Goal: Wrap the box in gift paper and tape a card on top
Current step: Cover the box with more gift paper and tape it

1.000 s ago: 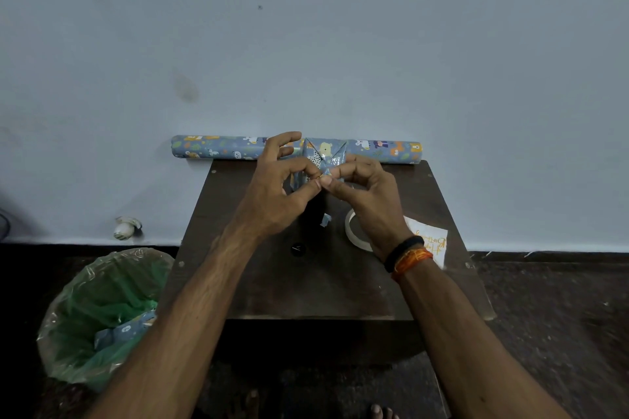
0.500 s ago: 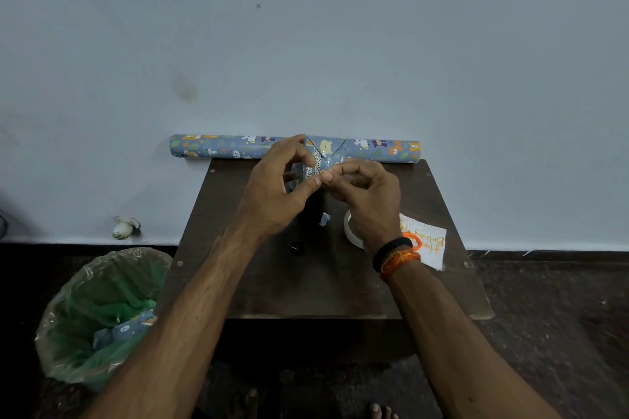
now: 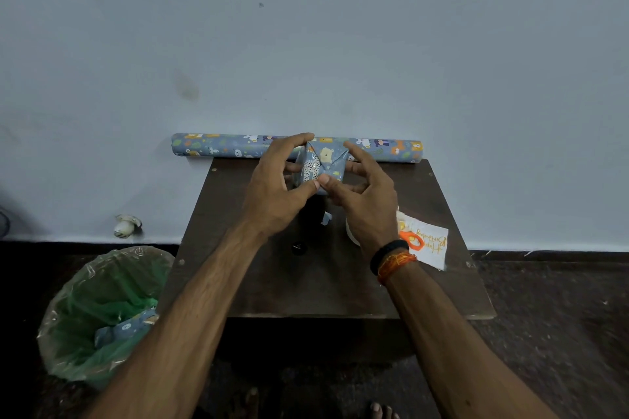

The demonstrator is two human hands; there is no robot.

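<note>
A green-lined bin [image 3: 102, 313] is sitting at 8 o'clock; 1 small pale object [image 3: 126, 225] is lying against the wall [image 3: 306, 27] at 9 o'clock.

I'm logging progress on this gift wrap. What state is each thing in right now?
Box: covered in gift paper, end flaps folded, held above the table.
Left hand: gripping the box.
Right hand: gripping the box.
Paper roll: rolled up, lying against the wall.
Card: flat on the table, not yet on the box.
Tape roll: on the table, mostly hidden.
Bin: open, paper scrap inside.
</note>
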